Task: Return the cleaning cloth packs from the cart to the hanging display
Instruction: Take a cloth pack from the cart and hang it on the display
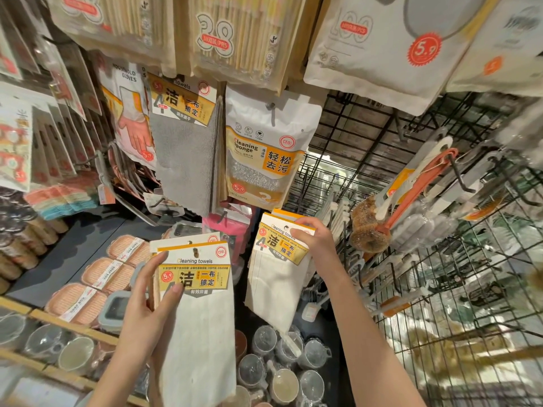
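White cloth filled both my hands. My left hand (147, 301), at about seven o'clock in the view, gripped a pack of cleaning towels (195, 312) by its left edge, thumb curled across the yellow label and fingers wrapped behind. At least one more card header showed just behind that front pack, so I seemed to be holding a small stack; how many I could not tell. The cloth hung straight down from the header, over a shelf of clear cups (282, 377) at six o'clock.

My right hand (311, 239), just right of centre, pinched the top corner of a second towel pack (276, 277) with fingers curled over its header card. This pack tilted, its lower corner pointing down toward the cups. It sat just below a hanging cleaning sponge pack (264, 154) at twelve o'clock, near it but not touching.

Left of the sponge pack, at eleven o'clock, a grey towel pack (185, 160) with the same yellow label hung on the display. Further left hung a household gloves pack (129, 113).

At three o'clock, a black wire grid (367, 136) carried hooks with an orange-handled brush (411, 198). At nine o'clock, tan soap boxes (102, 274) lay on a dark shelf.
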The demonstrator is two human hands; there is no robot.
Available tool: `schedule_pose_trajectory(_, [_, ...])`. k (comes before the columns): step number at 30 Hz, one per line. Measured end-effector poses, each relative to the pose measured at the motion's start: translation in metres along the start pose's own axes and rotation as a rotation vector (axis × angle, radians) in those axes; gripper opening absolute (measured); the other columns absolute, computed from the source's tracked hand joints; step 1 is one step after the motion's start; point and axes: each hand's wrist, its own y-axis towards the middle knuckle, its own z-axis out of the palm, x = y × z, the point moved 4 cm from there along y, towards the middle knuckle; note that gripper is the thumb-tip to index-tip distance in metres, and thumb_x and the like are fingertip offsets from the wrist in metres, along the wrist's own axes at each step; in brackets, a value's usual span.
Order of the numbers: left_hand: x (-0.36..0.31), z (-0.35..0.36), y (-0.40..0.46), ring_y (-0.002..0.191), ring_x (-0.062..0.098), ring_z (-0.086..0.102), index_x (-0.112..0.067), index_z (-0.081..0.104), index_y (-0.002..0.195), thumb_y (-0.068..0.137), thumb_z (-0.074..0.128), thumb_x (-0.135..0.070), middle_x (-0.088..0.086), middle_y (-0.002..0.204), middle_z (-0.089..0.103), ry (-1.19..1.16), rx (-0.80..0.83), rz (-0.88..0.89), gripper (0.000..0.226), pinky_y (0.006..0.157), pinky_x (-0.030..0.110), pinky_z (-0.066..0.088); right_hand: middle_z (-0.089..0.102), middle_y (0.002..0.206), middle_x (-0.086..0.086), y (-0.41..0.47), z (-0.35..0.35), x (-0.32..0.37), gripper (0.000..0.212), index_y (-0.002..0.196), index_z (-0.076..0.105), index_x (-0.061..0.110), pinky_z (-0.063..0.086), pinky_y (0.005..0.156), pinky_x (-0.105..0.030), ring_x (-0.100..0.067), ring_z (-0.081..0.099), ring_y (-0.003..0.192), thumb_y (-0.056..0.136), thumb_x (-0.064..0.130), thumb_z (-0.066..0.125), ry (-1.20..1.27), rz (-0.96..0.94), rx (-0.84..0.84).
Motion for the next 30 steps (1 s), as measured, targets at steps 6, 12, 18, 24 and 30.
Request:
schedule_pose_trajectory(6, [0.0, -0.003, 0.002, 0.108, -0.012, 0.05, -0.058, 0.046, 0.118, 0.085, 0.064, -0.022, -0.026, 0.125, 0.051, 0.005, 0.0, 0.023, 0.052, 0.088, 0.023, 0.041, 0.065, 0.106, -0.007, -0.004, 0.007, -0.006, 0.012, 0.086, 0.062, 0.013, 0.053, 0.074, -0.031, -0.018, 0.067, 0.093, 0.08, 0.013, 0.072, -0.011, -0.017, 0.005])
schedule_pose_trajectory(12, [-0.002, -0.006, 0.0, 0.107, -0.011, 0.053, -0.06, 0.046, 0.116, 0.08, 0.063, -0.03, -0.041, 0.118, 0.049, -0.001, -0.004, 0.035, 0.05, 0.088, 0.026, 0.042, 0.063, 0.107, 0.002, -0.008, -0.003, -0.011, 0.011, 0.088, 0.064, 0.022, 0.049, 0.062, -0.014, -0.004, 0.066, 0.088, 0.081, 0.017, 0.071, -0.04, -0.008, 0.003])
schedule_pose_trajectory(18, [-0.004, -0.001, -0.003, 0.111, -0.014, 0.049, -0.063, 0.045, 0.114, 0.086, 0.064, -0.022, -0.02, 0.13, 0.049, 0.022, -0.006, 0.06, 0.054, 0.087, 0.024, 0.042, 0.067, 0.097, 0.019, -0.014, -0.018, -0.015, 0.012, 0.086, 0.068, 0.028, 0.051, 0.067, -0.019, -0.004, 0.066, 0.091, 0.077, 0.022, 0.073, 0.002, 0.003, 0.007])
schedule_pose_trajectory(24, [-0.006, 0.004, -0.006, 0.098, -0.03, 0.045, -0.066, 0.044, 0.11, 0.085, 0.064, -0.023, -0.036, 0.119, 0.046, 0.02, -0.003, 0.046, 0.054, 0.078, 0.019, 0.04, 0.067, 0.094, 0.019, -0.014, -0.019, -0.014, 0.014, 0.089, 0.071, 0.027, 0.048, 0.062, -0.01, 0.002, 0.066, 0.084, 0.078, 0.017, 0.074, -0.026, 0.01, -0.009])
schedule_pose_trajectory(30, [-0.003, 0.005, -0.007, 0.1, -0.032, 0.043, -0.059, 0.045, 0.116, 0.082, 0.063, -0.026, -0.053, 0.112, 0.045, 0.014, 0.01, 0.056, 0.051, 0.079, 0.018, 0.038, 0.065, 0.099, 0.022, -0.012, -0.014, -0.022, 0.018, 0.09, 0.071, 0.032, 0.046, 0.062, -0.006, 0.009, 0.064, 0.086, 0.078, 0.02, 0.074, -0.055, 0.047, -0.002])
